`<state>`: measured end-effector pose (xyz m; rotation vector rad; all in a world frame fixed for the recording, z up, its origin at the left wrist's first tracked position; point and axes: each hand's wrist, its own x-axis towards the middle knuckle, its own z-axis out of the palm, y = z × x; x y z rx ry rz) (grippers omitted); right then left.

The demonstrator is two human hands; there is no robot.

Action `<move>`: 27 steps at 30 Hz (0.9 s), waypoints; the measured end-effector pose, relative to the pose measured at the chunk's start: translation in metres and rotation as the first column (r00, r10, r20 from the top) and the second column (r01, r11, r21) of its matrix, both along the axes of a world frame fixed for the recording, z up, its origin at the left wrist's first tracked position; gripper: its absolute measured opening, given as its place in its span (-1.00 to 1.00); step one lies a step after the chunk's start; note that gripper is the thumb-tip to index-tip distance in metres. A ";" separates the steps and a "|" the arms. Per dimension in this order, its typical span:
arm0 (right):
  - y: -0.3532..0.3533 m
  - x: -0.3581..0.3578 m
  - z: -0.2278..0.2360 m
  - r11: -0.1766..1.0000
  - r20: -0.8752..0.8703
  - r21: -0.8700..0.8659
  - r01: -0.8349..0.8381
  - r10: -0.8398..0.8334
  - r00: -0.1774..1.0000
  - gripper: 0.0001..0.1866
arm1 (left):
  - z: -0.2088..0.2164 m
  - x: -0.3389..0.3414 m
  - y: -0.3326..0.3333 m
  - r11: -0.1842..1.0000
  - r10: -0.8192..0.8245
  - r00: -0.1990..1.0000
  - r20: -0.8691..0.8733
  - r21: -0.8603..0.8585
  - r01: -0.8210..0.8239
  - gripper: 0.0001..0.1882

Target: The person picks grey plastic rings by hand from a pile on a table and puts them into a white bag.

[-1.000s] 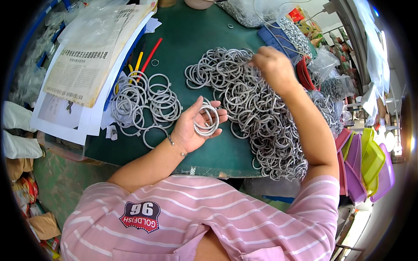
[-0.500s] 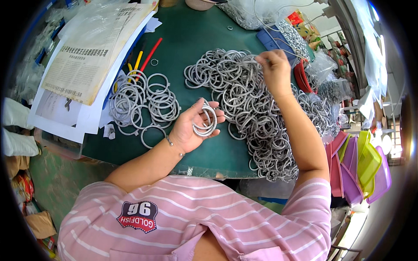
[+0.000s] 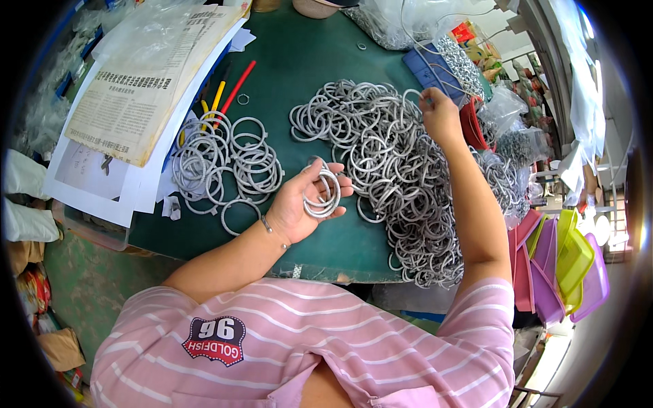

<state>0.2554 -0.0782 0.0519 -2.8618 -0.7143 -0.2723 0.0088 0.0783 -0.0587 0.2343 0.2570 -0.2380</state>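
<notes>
A large heap of grey metal rings (image 3: 381, 153) covers the middle and right of the green table. My left hand (image 3: 289, 209), palm up, holds a few of these rings (image 3: 321, 212) between thumb and fingers. Over the far right side of the heap, my right hand (image 3: 442, 117) pinches one ring (image 3: 405, 96) by its edge, its fingertips partly hiding it. Left of my left hand lies a smaller, looser group of larger-looking rings (image 3: 255, 163), some with a small tab on the rim.
Red-handled and yellow-handled tools (image 3: 235, 94) lie behind the smaller group. Newspaper and paper sheets (image 3: 129, 102) rest at the left. A blue box (image 3: 432, 71) and a red bowl (image 3: 474, 124) stand beyond the heap. Coloured plastic baskets (image 3: 558, 265) are stacked off the table's right side.
My right hand has shifted slightly right and nearer, and a ring now shows raised at its fingertips. My left hand stays almost in place with its rings.
</notes>
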 end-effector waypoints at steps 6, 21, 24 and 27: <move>0.054 -0.042 0.043 0.799 0.014 0.497 -0.340 0.384 0.923 -0.91 | -0.002 0.000 0.000 1.000 0.010 1.000 0.023 0.006 -0.010 -0.54; 0.111 -0.022 -0.015 0.513 -0.261 -0.480 -0.711 0.690 0.675 -0.76 | -0.001 0.001 0.003 1.000 0.008 1.000 0.026 0.006 -0.008 -0.54; 0.101 -0.014 -0.009 0.405 -0.177 -0.421 -0.812 0.841 0.512 -0.76 | -0.004 0.000 0.000 1.000 0.005 0.999 0.048 -0.005 -0.005 -0.54; 0.091 -0.013 0.018 0.659 -0.369 -0.141 -0.739 0.658 0.656 -0.74 | -0.003 0.001 0.000 1.000 0.003 0.999 0.054 0.003 -0.004 -0.55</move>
